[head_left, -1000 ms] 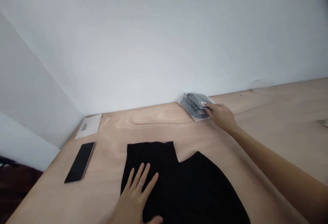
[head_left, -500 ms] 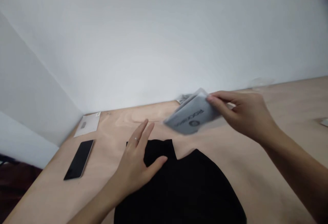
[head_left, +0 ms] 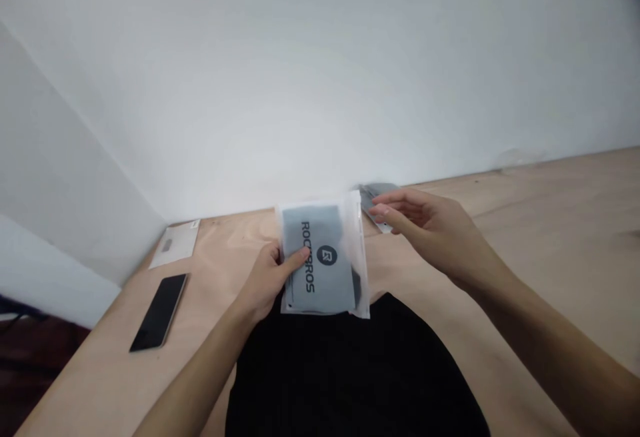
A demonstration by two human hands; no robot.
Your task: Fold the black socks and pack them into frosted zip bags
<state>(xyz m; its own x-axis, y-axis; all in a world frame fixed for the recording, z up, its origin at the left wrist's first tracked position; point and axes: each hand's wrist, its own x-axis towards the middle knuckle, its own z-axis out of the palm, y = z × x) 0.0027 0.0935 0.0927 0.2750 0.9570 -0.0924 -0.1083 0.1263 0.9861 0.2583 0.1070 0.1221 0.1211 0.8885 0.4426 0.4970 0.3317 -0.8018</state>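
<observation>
My left hand [head_left: 270, 277] grips the left edge of a clear plastic pouch [head_left: 325, 257] with a grey printed insert, held upright above a black cloth [head_left: 360, 377] spread on the wooden table [head_left: 550, 244]. Just right of the pouch's top corner hovers my right hand [head_left: 430, 227], fingers stretched out and not touching the pouch as far as I can see. Behind that hand, a stack of similar grey pouches [head_left: 377, 194] lies against the wall, mostly hidden.
A black phone [head_left: 159, 312] lies face up near the table's left edge. A flat white packet [head_left: 175, 244] rests in the back left corner. White walls close the table off at the back and left.
My right hand lifted one pouch from the stack at the wall and carried it left. My left hand rose off the black cloth and took hold of it; the right hand let go.
</observation>
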